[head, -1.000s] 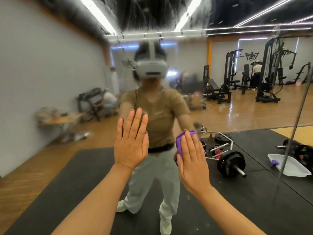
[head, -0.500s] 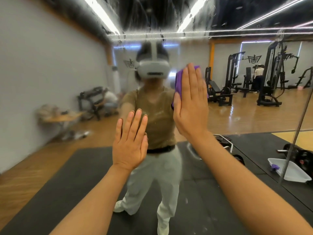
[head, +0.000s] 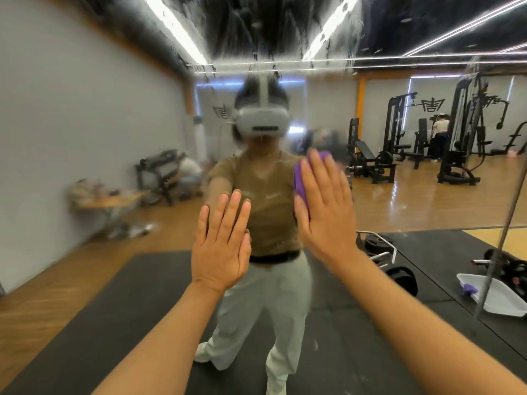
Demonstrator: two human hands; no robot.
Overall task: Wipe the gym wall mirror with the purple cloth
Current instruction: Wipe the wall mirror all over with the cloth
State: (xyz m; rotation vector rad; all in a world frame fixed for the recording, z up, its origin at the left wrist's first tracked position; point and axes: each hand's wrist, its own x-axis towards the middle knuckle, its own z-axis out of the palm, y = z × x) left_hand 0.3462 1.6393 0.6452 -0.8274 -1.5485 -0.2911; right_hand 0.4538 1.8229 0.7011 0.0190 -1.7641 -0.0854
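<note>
The wall mirror (head: 85, 124) fills nearly everything ahead, and its glass is far from clean: the left part is hazy and smeared, and the top edge carries dark streaks and drip trails across the reflected ceiling lights. The right part reads sharper, with gym machines (head: 456, 132) and a wooden floor showing crisp in it.

Left of centre the left hand (head: 221, 249) lies flat against the glass, fingers straight and close together, pointing up, holding nothing. Its forearm rises from the bottom edge.

Just right of it and a little higher, the right hand (head: 325, 212) presses the purple cloth (head: 301, 181) onto the mirror at about chest height of the reflected person (head: 268, 212). The fingers are straight and spread slightly, palm on the cloth, not curled round it. The cloth looks bunched and thick, a strong violet, peeking out along the thumb side and above the fingertips; most of it is hidden behind the palm, so its full shape cannot be told. This hand is a touch blurred.

Toward the lower right corner a vertical seam or pole (head: 502, 223) cuts the mirror, and beside it a white tray (head: 502, 300) sits on the black mat with a small purple item inside, too small to identify
</note>
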